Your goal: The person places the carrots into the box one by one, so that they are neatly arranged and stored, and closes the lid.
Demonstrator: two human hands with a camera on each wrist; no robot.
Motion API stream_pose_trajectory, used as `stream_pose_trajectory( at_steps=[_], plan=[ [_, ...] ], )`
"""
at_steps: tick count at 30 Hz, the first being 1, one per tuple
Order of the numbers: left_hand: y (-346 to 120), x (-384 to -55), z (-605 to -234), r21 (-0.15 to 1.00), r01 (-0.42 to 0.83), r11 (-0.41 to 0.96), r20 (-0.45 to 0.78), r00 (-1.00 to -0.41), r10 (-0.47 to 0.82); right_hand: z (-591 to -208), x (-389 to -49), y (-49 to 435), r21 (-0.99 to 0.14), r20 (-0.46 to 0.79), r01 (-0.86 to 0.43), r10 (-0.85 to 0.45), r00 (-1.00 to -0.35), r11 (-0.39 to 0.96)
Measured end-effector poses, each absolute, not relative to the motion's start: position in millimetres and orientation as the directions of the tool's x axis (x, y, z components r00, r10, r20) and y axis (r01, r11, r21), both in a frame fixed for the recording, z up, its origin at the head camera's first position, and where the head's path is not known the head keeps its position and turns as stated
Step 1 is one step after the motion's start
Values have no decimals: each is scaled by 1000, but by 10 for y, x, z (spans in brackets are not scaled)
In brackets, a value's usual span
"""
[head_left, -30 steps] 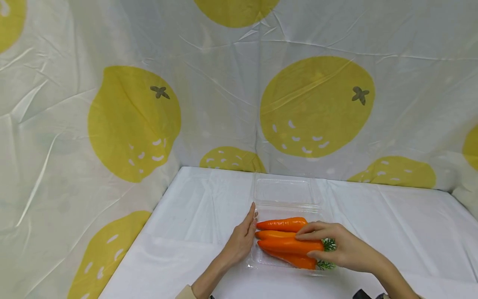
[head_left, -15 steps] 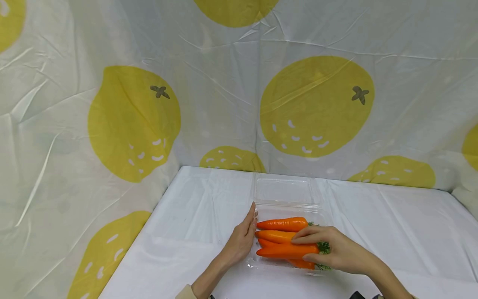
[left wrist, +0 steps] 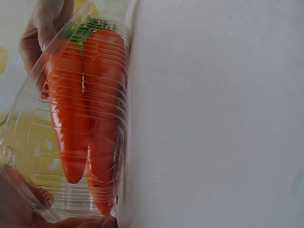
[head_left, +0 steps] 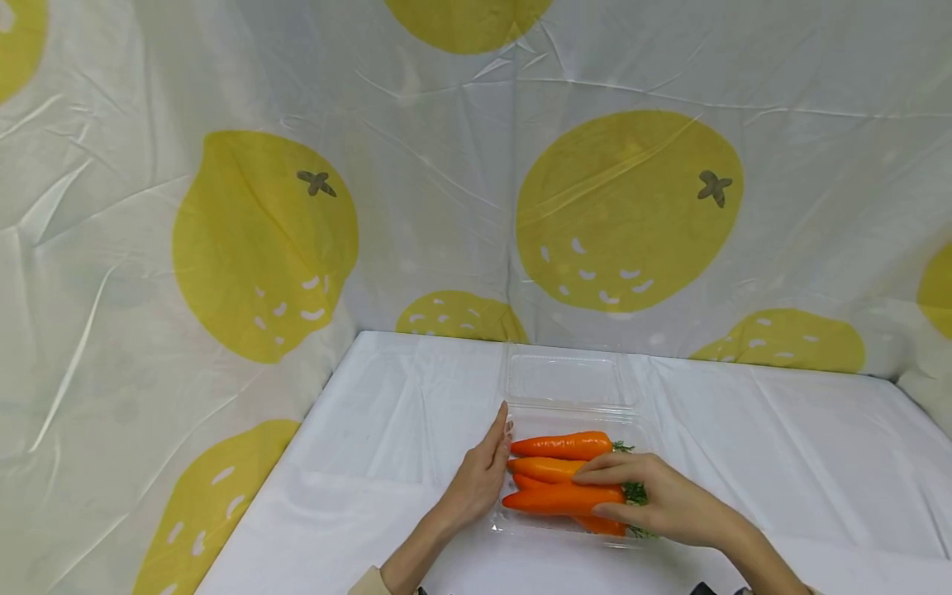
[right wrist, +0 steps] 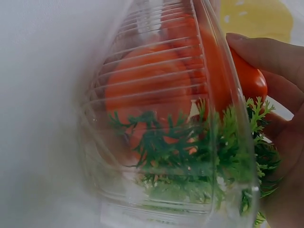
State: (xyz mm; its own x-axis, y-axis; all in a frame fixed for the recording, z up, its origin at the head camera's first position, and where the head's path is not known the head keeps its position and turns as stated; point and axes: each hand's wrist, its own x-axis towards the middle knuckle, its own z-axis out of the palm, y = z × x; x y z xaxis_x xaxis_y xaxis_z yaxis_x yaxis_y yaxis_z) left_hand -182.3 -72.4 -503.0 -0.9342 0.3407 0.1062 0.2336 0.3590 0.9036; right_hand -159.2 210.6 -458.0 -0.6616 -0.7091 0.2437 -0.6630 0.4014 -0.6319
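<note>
A clear plastic clamshell container (head_left: 513,522) lies with its lid folded back, several orange carrots with green leafy tops lying crosswise in it. My right hand (head_left: 662,501) pinches the front upper carrot (head_left: 554,500) near its leafy end, thumb on the near side and fingers on the far side. In the right wrist view, this carrot (right wrist: 254,85) shows above the container rim, its leaves (right wrist: 263,156) beside the palm. My left hand (head_left: 479,475) rests against the container's left wall with its fingers extended. Two carrots (left wrist: 69,118) show through the ribbed wall in the left wrist view.
The transparent lid (head_left: 565,380) lies flat behind the container. A white cloth (head_left: 781,463) covers the table. A curtain printed with large lemons (head_left: 632,215) rises at the back and on the left side.
My right hand has shifted left and slightly toward me with the front carrot, uncovering the leafy top of the rearmost carrot. The left hand stays where it was.
</note>
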Motion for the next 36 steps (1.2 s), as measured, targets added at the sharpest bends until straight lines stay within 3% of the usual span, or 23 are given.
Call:
stream_pose_trajectory(
  at_steps=[27,36],
  plan=[
    [-730,-1838,-5042,908,234,349,111,-935,337,-4662,-1630,2048,-594,256,-643,-644,-721,484],
    [-723,-1826,-5031,904,232,358,105,-934,340,-4647,-1584,2034,-599,294,-683,-680,-672,417]
  ],
)
